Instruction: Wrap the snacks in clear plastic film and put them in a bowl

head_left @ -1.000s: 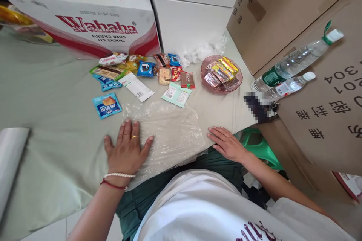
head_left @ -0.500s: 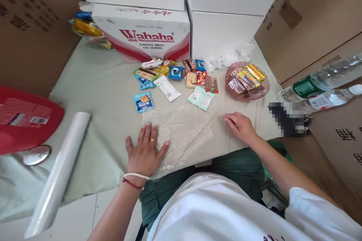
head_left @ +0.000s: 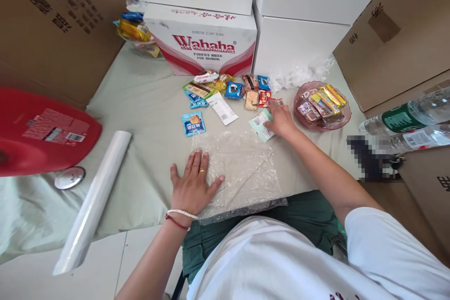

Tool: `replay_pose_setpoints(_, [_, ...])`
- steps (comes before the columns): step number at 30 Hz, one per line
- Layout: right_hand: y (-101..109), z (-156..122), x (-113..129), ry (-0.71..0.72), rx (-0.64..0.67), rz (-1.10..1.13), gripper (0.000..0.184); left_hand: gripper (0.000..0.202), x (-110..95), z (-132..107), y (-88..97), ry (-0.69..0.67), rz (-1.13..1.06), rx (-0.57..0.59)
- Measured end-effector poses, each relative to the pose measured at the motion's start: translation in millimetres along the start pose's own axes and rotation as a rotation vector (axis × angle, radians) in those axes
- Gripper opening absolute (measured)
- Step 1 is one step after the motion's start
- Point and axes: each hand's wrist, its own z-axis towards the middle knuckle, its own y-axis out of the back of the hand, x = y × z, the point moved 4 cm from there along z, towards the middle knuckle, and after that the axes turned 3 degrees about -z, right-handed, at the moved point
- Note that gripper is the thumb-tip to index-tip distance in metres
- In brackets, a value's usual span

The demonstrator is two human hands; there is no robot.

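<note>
Pink, see-through and scalloped at the rim, a bowl stands at the right of the cloth-covered table, with small wrapped snacks in yellow, brown and purple heaped in it. At the back left, a clear tub carries yellow and blue packages, partly hidden by the Wahaha water carton; what the carton contains cannot be seen. Nearest the person lies a clear plastic sheet, thin, creased and shiny, its near edge hanging over the table's edge; whether it is a flat bag cannot be told. Just beyond it, a pale green packet shows a white printed label, and a small brown packet lies behind that one. The left grip is spread flat, palm down, on the left part of the sheet, fingers apart and grasping nothing. The right grip reaches over the packets, half curled: its fingertips are at the brown packet and its thumb is over the pale green one, though whether it has hold of either cannot be told. A blue packet lies just past the left fingertips, near a white packet.
</note>
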Motion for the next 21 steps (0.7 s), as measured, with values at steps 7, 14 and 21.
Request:
replay_pose_setpoints(7, [63.6,-20.3,-33.1,0.098,-0.417,0.237,0.037,0.082,-18.1,8.3,-3.5,0.004,-0.035,-0.025])
replay_pose_setpoints(14, [84.3,-60.9,46.5,0.53,0.002,0.555,0.038,0.078,-30.0,19.1,-5.0,0.02,-0.073,-0.03])
replay_pose_setpoints(21, [-16.1,-102.7,124.1,0.775,0.222,0.043,0.026,0.065,-11.0,12.0,3.0,0.013,-0.069,-0.014])
